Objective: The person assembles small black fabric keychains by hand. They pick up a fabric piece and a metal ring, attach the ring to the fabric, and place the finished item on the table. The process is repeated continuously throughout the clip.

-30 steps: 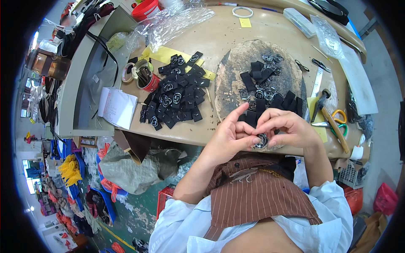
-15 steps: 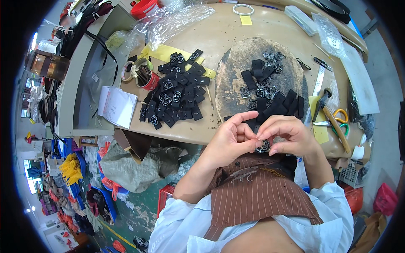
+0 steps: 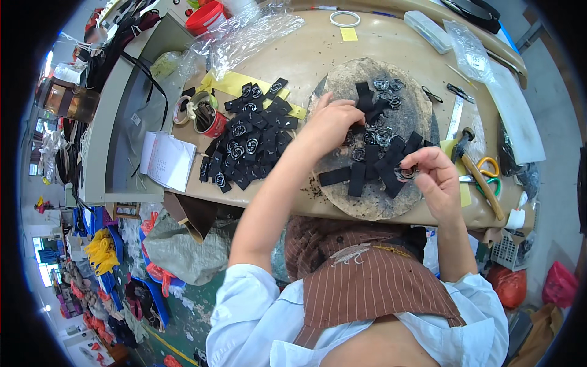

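Note:
My left hand (image 3: 333,125) reaches over the round, worn block (image 3: 342,76), its fingertips closed at a black fabric strip (image 3: 364,93); the grip itself is partly hidden. My right hand (image 3: 439,183) hovers over the block's near right side. Between its thumb and fingers is a shiny metal ring buckle (image 3: 405,173). Loose black strips (image 3: 356,179) lie below and between the hands. Several similar ring buckles (image 3: 384,137) are scattered among them on the block. To the left sits a pile of black strips fitted with rings (image 3: 251,144).
A hammer (image 3: 480,177) and scissors (image 3: 489,168) lie right of the block, near a metal ruler (image 3: 455,116). A red tin of tools (image 3: 211,122), a notepad (image 3: 168,162) and yellow paper (image 3: 229,85) are at the left. A plastic box (image 3: 428,32) stands far right.
My hands, together near the table's front edge before, have parted. The left has moved up and left to the strips; the right has moved right and up with a ring buckle.

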